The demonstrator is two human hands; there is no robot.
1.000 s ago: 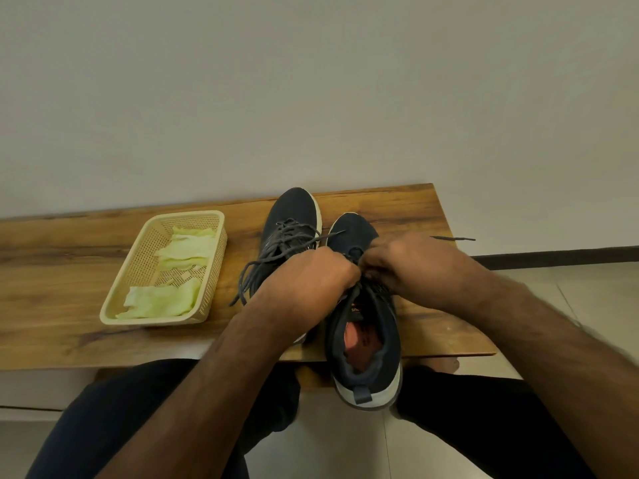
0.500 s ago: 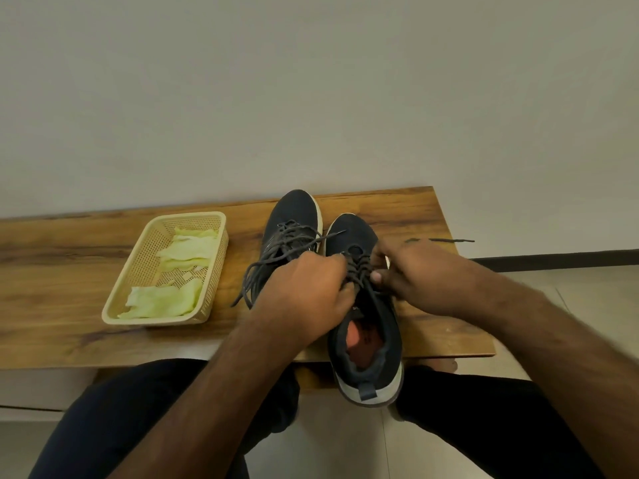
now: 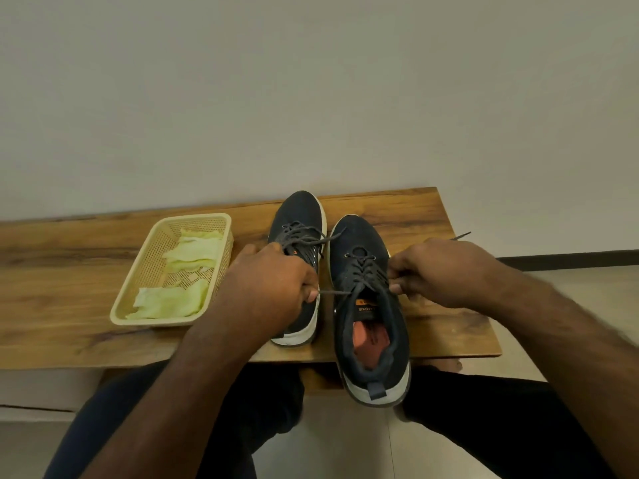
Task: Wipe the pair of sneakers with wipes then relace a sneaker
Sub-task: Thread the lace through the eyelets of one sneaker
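Two dark navy sneakers with white soles stand side by side on a wooden bench [image 3: 69, 271]. The right sneaker [image 3: 371, 316] has an orange insole, and its heel hangs over the bench's front edge. Its grey lace [image 3: 361, 271] is threaded through the eyelets. My left hand [image 3: 273, 288] pinches one lace end on the left side, covering part of the left sneaker [image 3: 299, 216]. My right hand [image 3: 439, 271] pinches the other lace end on the right side. Both ends are stretched outward from the shoe.
A cream plastic basket [image 3: 138, 278] holding pale green used wipes [image 3: 173, 299] sits on the bench, left of the sneakers. A plain wall rises behind the bench. My dark-trousered legs are under the bench's front edge, with tiled floor to the right.
My hands have moved apart from the middle of the right sneaker, drawing the two lace ends out to either side and uncovering the laced eyelets.
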